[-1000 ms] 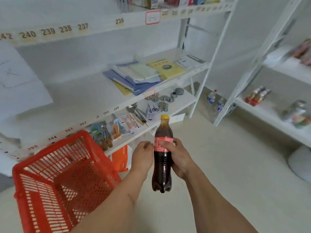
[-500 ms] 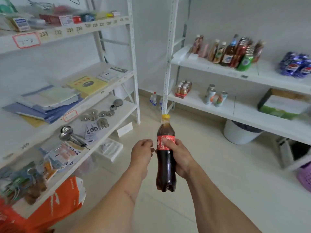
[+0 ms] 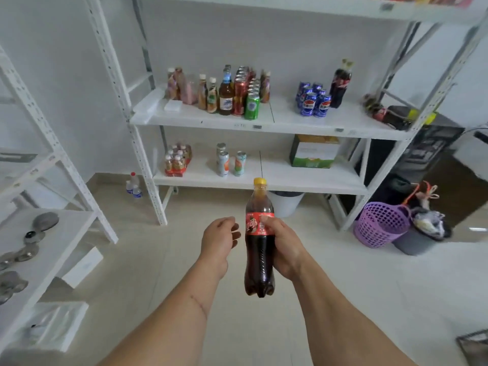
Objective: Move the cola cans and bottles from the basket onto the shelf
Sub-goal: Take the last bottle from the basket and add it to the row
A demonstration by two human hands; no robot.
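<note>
My right hand (image 3: 284,245) grips a cola bottle (image 3: 259,260) with a yellow cap and red label, held upright at waist height over the floor. My left hand (image 3: 219,240) hovers just left of the bottle, fingers loosely curled, holding nothing. Straight ahead stands the white drinks shelf (image 3: 287,121). On its middle board are two cola bottles (image 3: 340,84) at the right, blue cola cans (image 3: 313,101) beside them, and red cans (image 3: 241,93) among mixed bottles. The orange basket is out of view.
A lower board (image 3: 290,178) carries small bottles, cans and a green carton. A purple basket (image 3: 380,224) and a grey bin sit on the floor at right. A second white rack (image 3: 52,249) with metal parts stands at left. Open floor lies ahead.
The view has swung right from the orange basket and the left rack to face the drinks shelf. The bottle stays in my right hand; my left hand stays beside it.
</note>
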